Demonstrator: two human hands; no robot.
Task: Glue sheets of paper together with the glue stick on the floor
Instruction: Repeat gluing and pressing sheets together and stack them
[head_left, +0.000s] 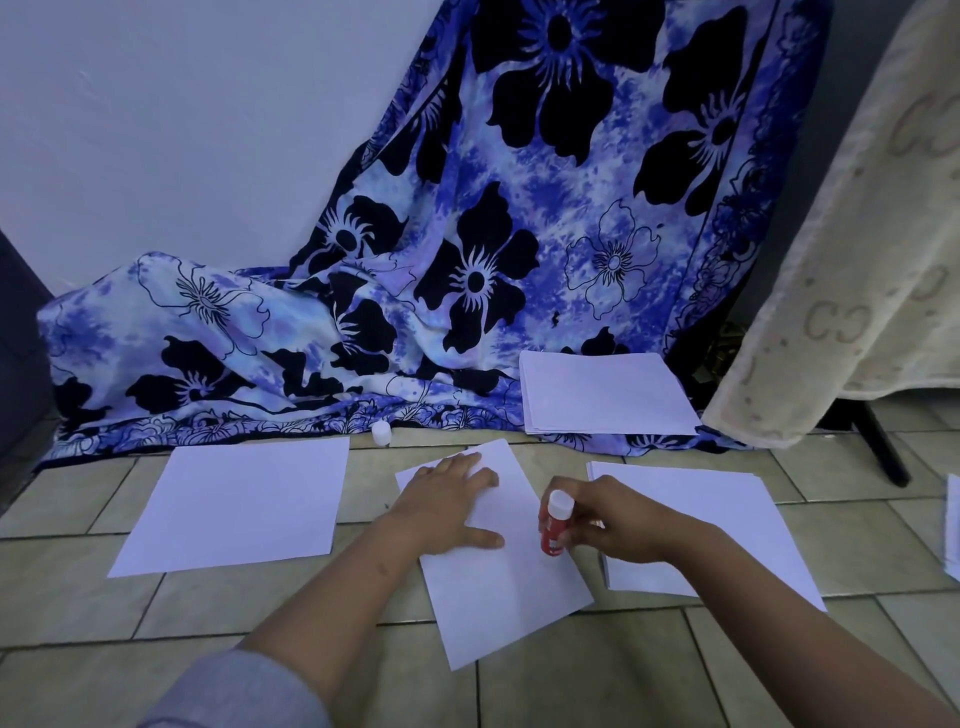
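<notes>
A white sheet of paper (498, 587) lies tilted on the tiled floor in front of me. My left hand (449, 501) presses flat on its upper left part, fingers spread. My right hand (605, 519) grips a red glue stick (555, 525) with a white end up, held over the sheet's right edge. The stick's white cap (381, 433) stands on the floor farther back. Another single sheet (239, 506) lies to the left. A small pile of sheets (727, 525) lies to the right, partly under my right forearm.
A thicker stack of paper (605, 395) rests on a blue flowered cloth (415, 291) draped from the wall. A cream blanket (852, 260) hangs at the right over a black stand leg (883, 447). One more paper edge (953, 519) shows at the far right.
</notes>
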